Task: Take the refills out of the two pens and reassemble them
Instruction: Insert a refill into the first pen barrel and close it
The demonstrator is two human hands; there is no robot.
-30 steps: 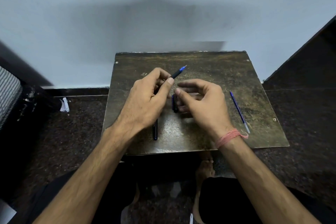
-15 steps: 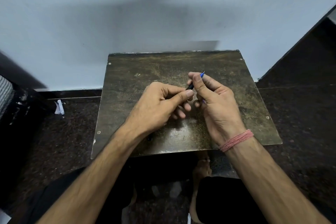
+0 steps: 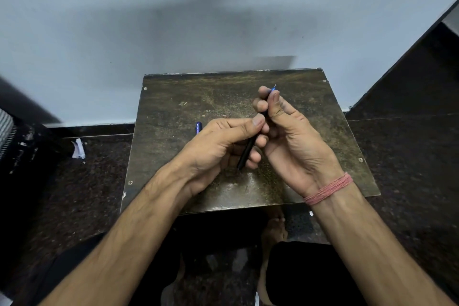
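Note:
Both hands hold one black pen [image 3: 246,151] above the middle of the small dark table [image 3: 173,107]. My left hand [image 3: 218,149] pinches the black barrel near its middle, thumb on top. Around the pen's front end my right hand [image 3: 290,131] is closed, and the blue tip [image 3: 274,87] pokes out past the thumb and fingers. Part of a second, blue pen [image 3: 198,127] lies on the table just beyond my left hand, mostly hidden by it. The loose refill seen earlier at the right is not visible.
The table stands against a pale wall [image 3: 173,20], on a dark speckled floor. A scrap of white paper [image 3: 79,149] lies on the floor at the left. My bare foot [image 3: 274,228] and dark-clothed knees are under the table's near edge.
My right hand has come onto the pen's front end and both hands lifted it and swung it more upright. The camera shifted, and the refill at the right went out of sight.

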